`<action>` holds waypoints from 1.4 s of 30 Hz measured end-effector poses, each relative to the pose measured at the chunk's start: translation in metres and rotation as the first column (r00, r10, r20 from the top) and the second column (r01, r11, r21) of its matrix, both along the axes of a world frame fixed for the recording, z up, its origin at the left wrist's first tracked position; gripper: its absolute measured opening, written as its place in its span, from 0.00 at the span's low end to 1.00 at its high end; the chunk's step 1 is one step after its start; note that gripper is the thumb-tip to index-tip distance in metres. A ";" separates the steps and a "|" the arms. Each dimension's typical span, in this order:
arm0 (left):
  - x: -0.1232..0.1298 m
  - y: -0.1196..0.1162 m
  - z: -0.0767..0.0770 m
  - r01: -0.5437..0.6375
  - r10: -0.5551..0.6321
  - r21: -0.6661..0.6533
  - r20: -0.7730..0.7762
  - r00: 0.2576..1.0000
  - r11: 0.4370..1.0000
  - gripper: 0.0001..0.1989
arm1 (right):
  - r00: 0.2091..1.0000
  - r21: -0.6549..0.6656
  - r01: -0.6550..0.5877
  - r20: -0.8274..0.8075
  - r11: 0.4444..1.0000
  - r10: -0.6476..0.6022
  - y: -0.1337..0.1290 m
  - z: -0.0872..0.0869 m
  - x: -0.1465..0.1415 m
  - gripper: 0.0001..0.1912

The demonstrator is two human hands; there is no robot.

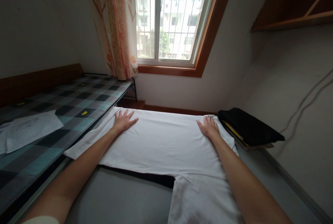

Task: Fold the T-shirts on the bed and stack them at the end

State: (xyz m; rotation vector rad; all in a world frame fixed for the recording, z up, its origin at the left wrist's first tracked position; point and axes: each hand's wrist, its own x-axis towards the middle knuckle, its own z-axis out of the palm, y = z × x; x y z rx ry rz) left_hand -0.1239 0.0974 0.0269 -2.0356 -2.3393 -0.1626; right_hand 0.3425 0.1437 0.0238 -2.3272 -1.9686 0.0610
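A white cloth garment (161, 140) lies spread over a grey table (125, 196), with one part reaching down toward the front edge at the right. My left hand (124, 120) rests flat on its far left part, fingers spread. Near the far right corner, my right hand (208, 126) lies on the fabric with its thumb apart from the fingers. Neither hand grips the cloth. A dark strip (145, 176) shows under the garment's near edge.
A checkered mattress (96, 94) with white papers (33, 130) on it stands at the left. A black folder or bag (249, 127) sits beside the garment at the right. Behind are a curtain (117, 26) and a window (171, 19); a wooden shelf (293, 22) hangs upper right.
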 end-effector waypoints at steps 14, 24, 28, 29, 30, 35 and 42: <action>0.007 -0.031 0.002 -0.001 0.001 -0.007 -0.039 0.999 1.000 0.33 | 0.998 0.021 0.030 0.051 0.999 -0.031 -0.046 0.000 -0.001 0.38; -0.011 -0.089 -0.001 0.111 -0.112 -0.035 -0.040 0.993 0.993 0.31 | 0.967 0.049 -0.123 0.229 0.991 0.108 -0.125 -0.011 0.026 0.34; -0.027 -0.112 -0.003 0.126 -0.128 -0.038 -0.053 0.990 0.991 0.31 | 0.973 0.095 0.008 0.231 0.995 -0.029 -0.157 -0.015 0.054 0.34; -0.029 -0.116 -0.004 0.113 -0.114 -0.033 -0.059 0.992 0.993 0.31 | 0.975 0.091 0.041 0.213 0.995 -0.059 -0.162 -0.016 0.059 0.34; -0.030 -0.119 -0.003 0.094 -0.095 -0.028 -0.063 0.993 0.995 0.32 | 0.978 0.081 0.060 0.196 0.995 -0.075 -0.164 -0.016 0.063 0.34; -0.023 -0.127 -0.001 0.009 -0.010 -0.029 -0.056 0.998 1.000 0.34 | 0.982 0.009 0.043 0.184 0.999 -0.044 -0.161 -0.014 0.058 0.32; -0.018 -0.126 0.003 -0.027 0.025 -0.035 -0.046 0.999 0.999 0.34 | 0.988 -0.015 0.007 0.157 1.000 -0.005 -0.137 -0.005 0.045 0.31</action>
